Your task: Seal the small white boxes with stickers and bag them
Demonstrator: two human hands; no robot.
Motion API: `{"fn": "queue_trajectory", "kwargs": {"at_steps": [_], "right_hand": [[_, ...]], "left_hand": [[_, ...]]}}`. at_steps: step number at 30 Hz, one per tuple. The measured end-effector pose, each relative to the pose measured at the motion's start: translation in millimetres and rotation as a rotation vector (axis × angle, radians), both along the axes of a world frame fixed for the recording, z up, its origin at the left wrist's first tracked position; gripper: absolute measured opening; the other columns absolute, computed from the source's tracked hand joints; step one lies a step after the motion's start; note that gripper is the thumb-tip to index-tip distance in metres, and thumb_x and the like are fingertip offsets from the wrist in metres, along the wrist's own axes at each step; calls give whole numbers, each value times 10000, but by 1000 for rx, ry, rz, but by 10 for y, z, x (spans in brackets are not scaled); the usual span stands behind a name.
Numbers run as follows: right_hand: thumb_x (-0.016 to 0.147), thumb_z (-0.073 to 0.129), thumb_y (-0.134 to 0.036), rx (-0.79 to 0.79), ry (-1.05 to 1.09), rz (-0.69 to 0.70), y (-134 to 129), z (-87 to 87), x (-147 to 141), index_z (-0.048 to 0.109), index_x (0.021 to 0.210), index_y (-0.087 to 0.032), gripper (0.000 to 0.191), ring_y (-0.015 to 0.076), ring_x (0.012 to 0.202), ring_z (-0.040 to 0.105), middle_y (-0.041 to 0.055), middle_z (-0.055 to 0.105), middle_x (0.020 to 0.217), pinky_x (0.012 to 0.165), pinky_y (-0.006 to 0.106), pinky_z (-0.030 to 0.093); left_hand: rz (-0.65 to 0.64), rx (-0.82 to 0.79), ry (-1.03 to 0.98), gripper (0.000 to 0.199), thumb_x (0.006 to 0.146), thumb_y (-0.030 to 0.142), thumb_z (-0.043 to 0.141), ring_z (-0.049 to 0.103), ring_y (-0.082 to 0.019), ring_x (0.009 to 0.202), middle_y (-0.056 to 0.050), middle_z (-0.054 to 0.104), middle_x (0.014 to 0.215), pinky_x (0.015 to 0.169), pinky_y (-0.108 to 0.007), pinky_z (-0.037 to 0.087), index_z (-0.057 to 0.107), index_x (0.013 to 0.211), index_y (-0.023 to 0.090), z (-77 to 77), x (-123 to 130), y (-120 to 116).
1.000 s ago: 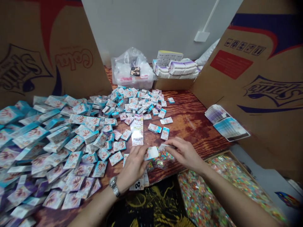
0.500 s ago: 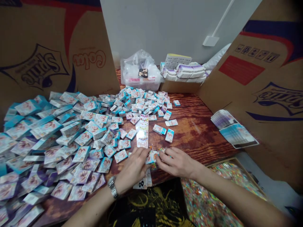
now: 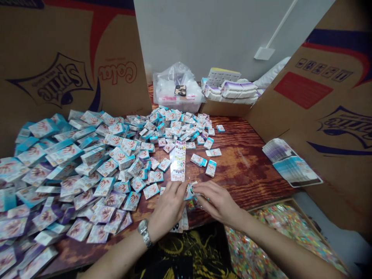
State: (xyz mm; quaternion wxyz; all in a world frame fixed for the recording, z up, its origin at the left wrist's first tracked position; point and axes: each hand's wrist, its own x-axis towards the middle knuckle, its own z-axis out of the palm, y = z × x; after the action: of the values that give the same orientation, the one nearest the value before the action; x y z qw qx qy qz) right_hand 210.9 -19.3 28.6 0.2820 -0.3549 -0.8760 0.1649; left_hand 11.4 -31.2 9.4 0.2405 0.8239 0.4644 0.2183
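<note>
In the middle, near the table's front edge, a small white-and-blue cardboard box (image 3: 188, 192) lies between my two hands. My left hand (image 3: 171, 204) is closed on its left side, with a metal watch on the wrist. The fingers of my right hand (image 3: 219, 200) are bent and pinch at the right end of the same box. Partly under them is a clear plastic packet (image 3: 195, 204) with coloured bits. Just beyond my hands lies a sticker strip (image 3: 178, 161) with rows of small coloured pictures. Printed paper (image 3: 181, 224) shows below my left hand.
A large heap of small boxes (image 3: 95, 166) spreads over the left and back. Stacks of printed cards (image 3: 292, 162) lie at right. Below them, a carton holds colourful packets (image 3: 279, 224). A plastic tub (image 3: 177, 97) and a carton of paper bundles (image 3: 232, 105) stand behind, between tall cardboard walls.
The view has shifted slightly left. My right fingers have moved at the end of the small box, and the orange bits that showed beside them are now mostly out of sight.
</note>
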Motion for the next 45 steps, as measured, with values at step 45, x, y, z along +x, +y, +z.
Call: {"fn": "queue_trajectory", "kwargs": {"at_steps": [45], "right_hand": [[811,621,-318,-648,720,-464,-76,-207,-431,647,890,-182,159,169,747,625,34,659,818,676,289,524]], "left_hand": [[115,264,-65,634,865,59,380,411,-264,1244,-186,435,1310,984,-452,430,109,1432,145,-213,83,-77]]}}
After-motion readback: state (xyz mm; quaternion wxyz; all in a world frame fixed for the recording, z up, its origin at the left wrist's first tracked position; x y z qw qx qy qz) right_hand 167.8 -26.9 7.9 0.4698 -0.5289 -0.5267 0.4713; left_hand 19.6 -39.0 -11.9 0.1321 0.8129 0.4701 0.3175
